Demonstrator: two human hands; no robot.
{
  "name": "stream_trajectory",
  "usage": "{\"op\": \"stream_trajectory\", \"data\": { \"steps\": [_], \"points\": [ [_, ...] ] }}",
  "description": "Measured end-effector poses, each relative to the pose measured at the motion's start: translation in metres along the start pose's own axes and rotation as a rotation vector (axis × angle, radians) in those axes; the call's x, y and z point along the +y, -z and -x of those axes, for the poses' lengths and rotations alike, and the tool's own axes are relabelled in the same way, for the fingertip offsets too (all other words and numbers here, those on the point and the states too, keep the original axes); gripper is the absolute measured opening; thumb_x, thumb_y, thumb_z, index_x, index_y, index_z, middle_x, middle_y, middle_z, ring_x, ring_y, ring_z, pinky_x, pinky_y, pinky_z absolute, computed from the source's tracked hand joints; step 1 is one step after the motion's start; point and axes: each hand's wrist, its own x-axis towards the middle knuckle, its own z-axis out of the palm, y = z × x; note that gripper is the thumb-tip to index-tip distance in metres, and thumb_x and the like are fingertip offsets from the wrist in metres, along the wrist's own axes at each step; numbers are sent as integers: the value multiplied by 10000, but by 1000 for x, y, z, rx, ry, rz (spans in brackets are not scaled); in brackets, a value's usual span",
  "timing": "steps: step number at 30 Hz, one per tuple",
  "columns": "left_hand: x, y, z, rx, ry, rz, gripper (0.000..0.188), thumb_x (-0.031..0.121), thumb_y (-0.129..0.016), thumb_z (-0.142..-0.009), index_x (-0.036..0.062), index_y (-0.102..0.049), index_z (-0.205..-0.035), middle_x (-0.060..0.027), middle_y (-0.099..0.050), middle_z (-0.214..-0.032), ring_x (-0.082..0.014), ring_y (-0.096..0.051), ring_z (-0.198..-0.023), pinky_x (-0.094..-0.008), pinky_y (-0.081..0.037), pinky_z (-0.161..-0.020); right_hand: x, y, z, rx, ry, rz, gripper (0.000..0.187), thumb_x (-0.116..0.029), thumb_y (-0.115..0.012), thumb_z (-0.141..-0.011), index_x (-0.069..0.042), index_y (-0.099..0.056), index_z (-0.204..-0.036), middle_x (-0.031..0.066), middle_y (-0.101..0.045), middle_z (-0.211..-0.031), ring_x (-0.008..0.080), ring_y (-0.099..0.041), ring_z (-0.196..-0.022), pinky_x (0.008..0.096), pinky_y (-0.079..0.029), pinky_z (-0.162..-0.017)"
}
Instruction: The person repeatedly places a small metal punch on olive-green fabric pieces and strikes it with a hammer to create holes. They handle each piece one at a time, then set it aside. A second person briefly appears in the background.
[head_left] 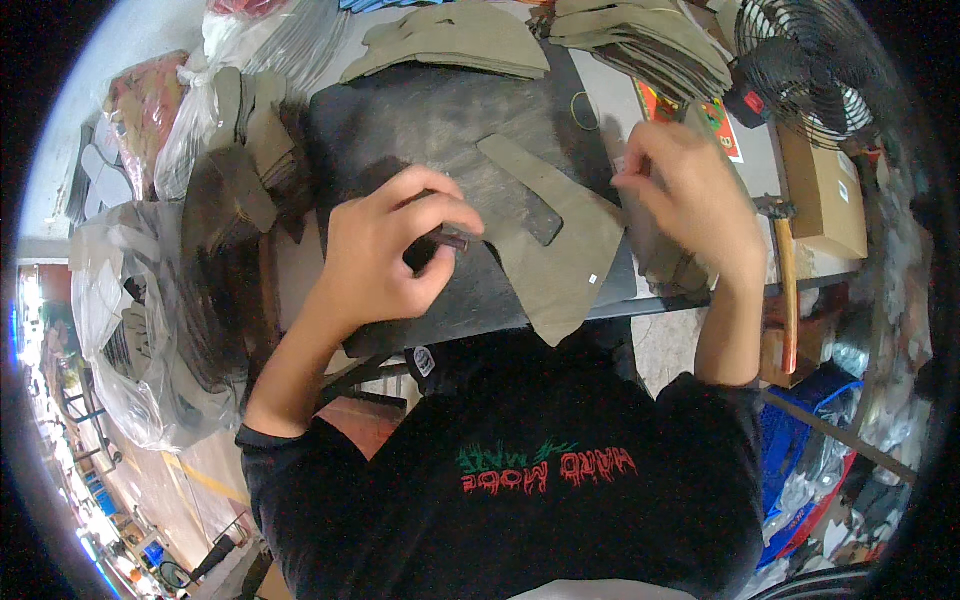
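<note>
My left hand is curled round a short, dark rod-like piece, mostly hidden by the fingers. It hovers at the left edge of an olive-green cut fabric piece, which lies on the black mat and has a long slot in it. A tiny white sticker sits near its lower right side. Over the right edge of the mat, my right hand is slightly blurred, its fingertips drawn together in a pinch. What lies between them, if anything, I cannot make out. Below it is a dark olive pile.
Stacks of olive pieces lie at the back, with more at the left. A hammer rests at the right, beside a cardboard box and a black fan. A filled plastic bag hangs at the left.
</note>
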Motion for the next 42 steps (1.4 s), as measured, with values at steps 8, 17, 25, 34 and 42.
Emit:
{"op": "stream_trajectory", "data": {
  "steps": [8, 17, 25, 34, 42],
  "points": [
    [-23, 2, 3, -22, 43, -52, 273, 131, -832, -800, 237, -777, -1045, 37, -749, -1121, -236, -756, -927, -363, -606, -739, -79, -66, 40, 42, 162, -105, 569, -308, -818, -880, -111, -607, -1369, 117, -574, -1350, 366, -526, -1233, 507, -405, -1039],
    [-17, 4, 7, 232, 407, 538, 278, 128, -663, -1036, 40, -700, -1296, -19, -695, -1022, -92, -629, -980, -275, -518, -907, -83, -72, 44, 33, 177, 21, 613, -362, -800, -879, -167, -653, -1442, 79, -581, -1375, 322, -522, -1236, 500, -381, -1061],
    [-6, -22, 2, 162, 355, 1071, 422, 235, -487, -1170, 28, -525, -1537, 0, -640, -1048, -83, -555, -964, -271, -454, -906, -89, -78, 42, 31, 172, 144, 624, -450, -751, -909, -209, -652, -1476, 66, -569, -1381, 313, -509, -1240, 519, -372, -1060],
    [-4, -27, -5, 108, 266, 883, 266, 98, -636, -1077, 33, -689, -1329, -49, -675, -1153, -112, -641, -971, -273, -511, -868, -78, -85, 43, 122, 168, 3, 485, -341, -783, -872, -195, -715, -1330, 44, -603, -1324, 287, -542, -1222, 510, -388, -1029],
    [0, -31, -2, 81, 410, 833, 225, 39, -704, -1007, 43, -744, -1228, -66, -656, -1069, -129, -659, -944, -279, -529, -832, -80, -68, 48, 27, 96, -33, 565, -320, -867, -713, -189, -771, -1254, 68, -620, -1270, 313, -556, -1159, 479, -381, -1032]
  ]
}}
